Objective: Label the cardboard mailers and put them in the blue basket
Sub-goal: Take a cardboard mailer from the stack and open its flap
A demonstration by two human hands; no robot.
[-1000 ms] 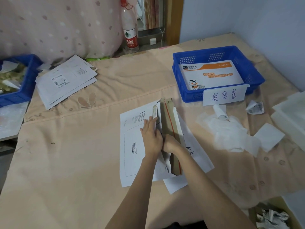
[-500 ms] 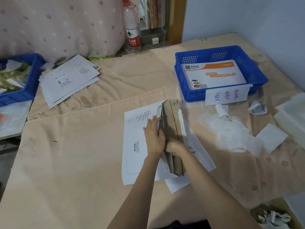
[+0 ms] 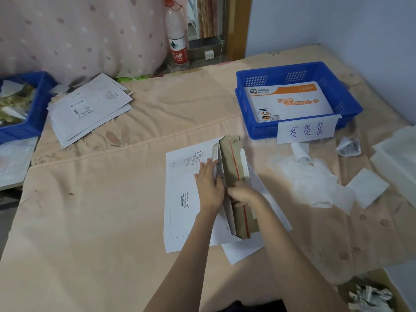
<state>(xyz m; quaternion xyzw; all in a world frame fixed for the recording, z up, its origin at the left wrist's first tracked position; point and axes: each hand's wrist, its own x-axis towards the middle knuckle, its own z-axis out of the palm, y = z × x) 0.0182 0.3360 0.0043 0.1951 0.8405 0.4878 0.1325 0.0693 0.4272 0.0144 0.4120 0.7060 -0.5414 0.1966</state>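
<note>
Near the peach bedsheet's (image 3: 112, 221) front edge lies the flat white cardboard mailer (image 3: 182, 194), brown flap (image 3: 231, 163) raised. Left hand (image 3: 208, 185) presses it flat-fingered; right hand (image 3: 242, 192) pinches the flap. Light, stiff card: best held by its edges.

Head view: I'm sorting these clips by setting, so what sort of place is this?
Probably a home room used as a makeshift parcel-packing station. The work surface is a peach cloth with a spotted pillow behind it, and an express mailer lies in a blue basket with a handwritten sign.
</note>
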